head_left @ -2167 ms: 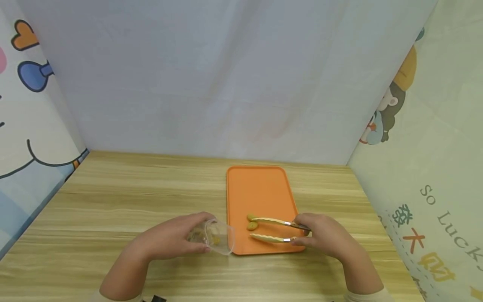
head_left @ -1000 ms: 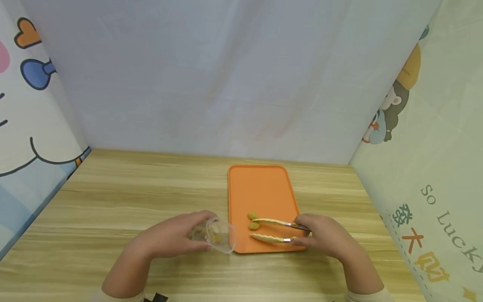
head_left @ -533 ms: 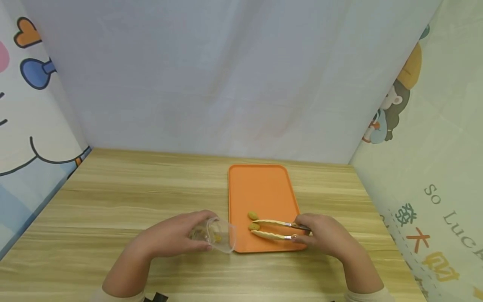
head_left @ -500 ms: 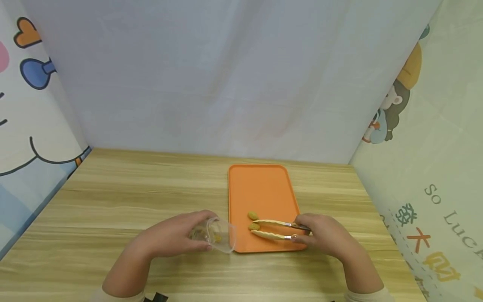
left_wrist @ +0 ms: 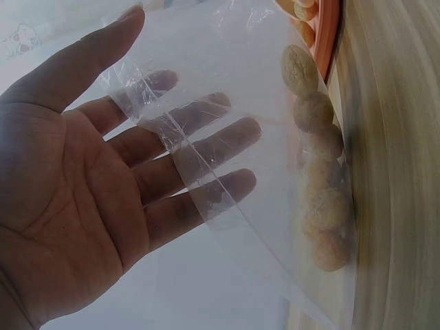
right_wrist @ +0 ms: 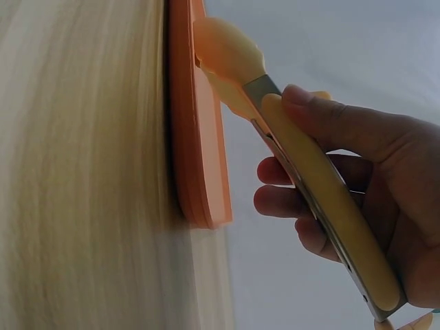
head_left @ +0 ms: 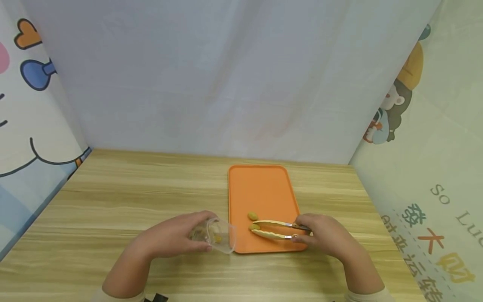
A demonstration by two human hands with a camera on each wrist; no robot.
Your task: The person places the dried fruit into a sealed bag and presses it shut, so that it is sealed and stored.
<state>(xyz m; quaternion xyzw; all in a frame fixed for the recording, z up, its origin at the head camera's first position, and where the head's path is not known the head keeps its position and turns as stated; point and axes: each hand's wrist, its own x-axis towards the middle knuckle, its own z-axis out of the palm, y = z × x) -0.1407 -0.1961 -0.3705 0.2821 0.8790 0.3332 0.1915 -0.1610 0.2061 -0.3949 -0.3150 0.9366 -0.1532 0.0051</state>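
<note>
- Take the middle of the orange tray (head_left: 262, 188) as your clock centre, seen from the head view; it lies flat on the wood-grain table (head_left: 151, 184).
- At 8 o'clock, your left hand (head_left: 177, 235) has thumb and fingers around a clear container (head_left: 223, 237), spread to its width, by the tray's edge.
- Inside it you see several brownish round pieces (left_wrist: 328, 210), lined along the table side.
- At 4 o'clock, your right hand (head_left: 324, 233) grips the tongs (right_wrist: 328, 196) by their handles, thumb against fingers; their tips stand partly apart.
- The lower greenish piece (head_left: 253, 227) sits at 7 o'clock on the tray, between the tips; whether they pinch it you cannot tell.
- The upper greenish piece (head_left: 253, 216) rests at 8 o'clock, just beyond the upper tip.
- Towards 12 o'clock, a pale cloth (head_left: 211, 84) hangs behind the table.
</note>
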